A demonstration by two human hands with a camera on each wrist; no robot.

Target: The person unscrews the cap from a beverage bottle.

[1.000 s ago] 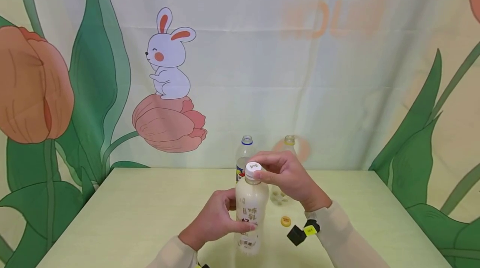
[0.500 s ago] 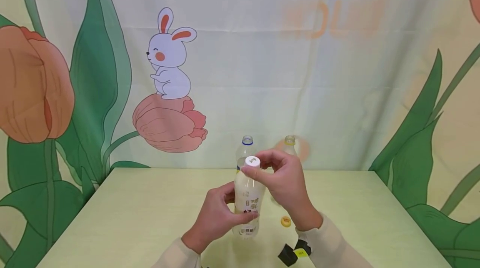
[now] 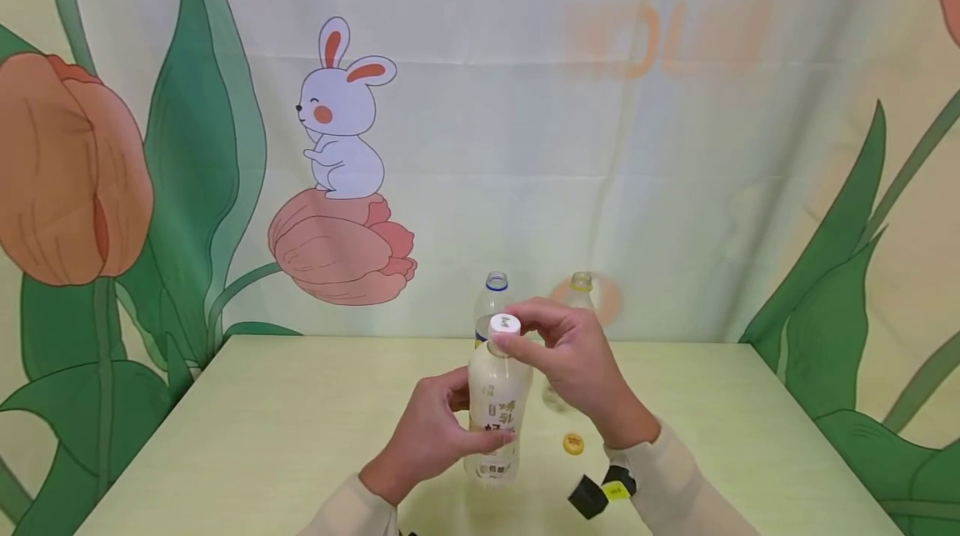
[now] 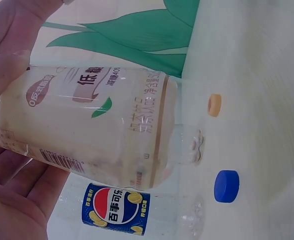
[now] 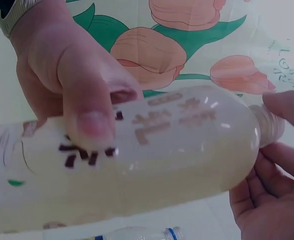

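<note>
A plastic bottle of milky pale drink (image 3: 497, 403), capped in white (image 3: 505, 323), stands nearly upright in front of me. My left hand (image 3: 435, 432) grips its body, the thumb lying across the front of the label. At the top, my right hand (image 3: 576, 361) pinches the white cap between thumb and fingers. The left wrist view shows the bottle's base held off the tabletop. From the right wrist camera, the right-hand fingers (image 5: 269, 182) sit around the bottle's neck end, and the left thumb (image 5: 92, 125) presses on the label.
Behind the held bottle stand a capless clear bottle with a blue neck ring (image 3: 496, 294) and Pepsi label (image 4: 116, 209), and another with a yellow ring (image 3: 581, 296). A yellow cap (image 3: 573, 443) and a blue cap (image 4: 227, 186) lie on the pale table (image 3: 315, 411).
Both hands have raised the milky drink bottle slightly since a second ago. The right hand's wrist dipped toward me, then swung back out to the right, fingers still on the cap.
</note>
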